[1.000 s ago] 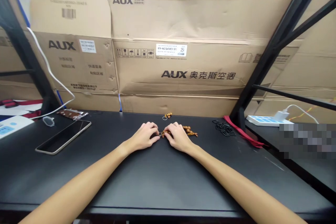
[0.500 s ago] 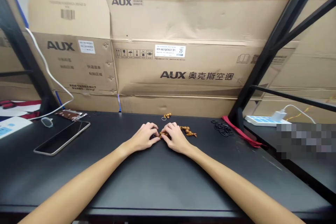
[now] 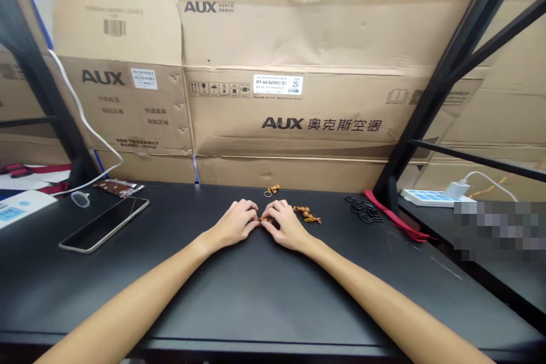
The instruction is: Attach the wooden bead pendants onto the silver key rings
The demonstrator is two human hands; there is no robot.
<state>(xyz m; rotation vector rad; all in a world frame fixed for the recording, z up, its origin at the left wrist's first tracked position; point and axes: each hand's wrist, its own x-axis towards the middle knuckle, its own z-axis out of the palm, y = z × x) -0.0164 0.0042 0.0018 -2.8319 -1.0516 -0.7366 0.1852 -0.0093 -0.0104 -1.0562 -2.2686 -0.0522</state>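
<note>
My left hand point(image 3: 234, 223) and my right hand point(image 3: 288, 226) rest on the black table top point(image 3: 256, 284), fingertips meeting at the middle. Between them both pinch a small string of brown wooden beads point(image 3: 265, 220), mostly hidden by my fingers. Just right of my right hand lies a longer carved wooden bead piece point(image 3: 307, 214). Farther back, beyond my hands, sits a small wooden bead charm with a metal split ring point(image 3: 272, 190).
A pile of black rubber rings point(image 3: 364, 212) and a red ribbon point(image 3: 394, 216) lie to the right. A smartphone point(image 3: 104, 224) lies to the left. Flattened AUX cardboard boxes point(image 3: 281, 79) stand behind the table, between black shelf uprights.
My fingertips have closed in around the small bead string, and my hands sit slightly closer together. The camera view has shifted a little. The other objects have not moved.
</note>
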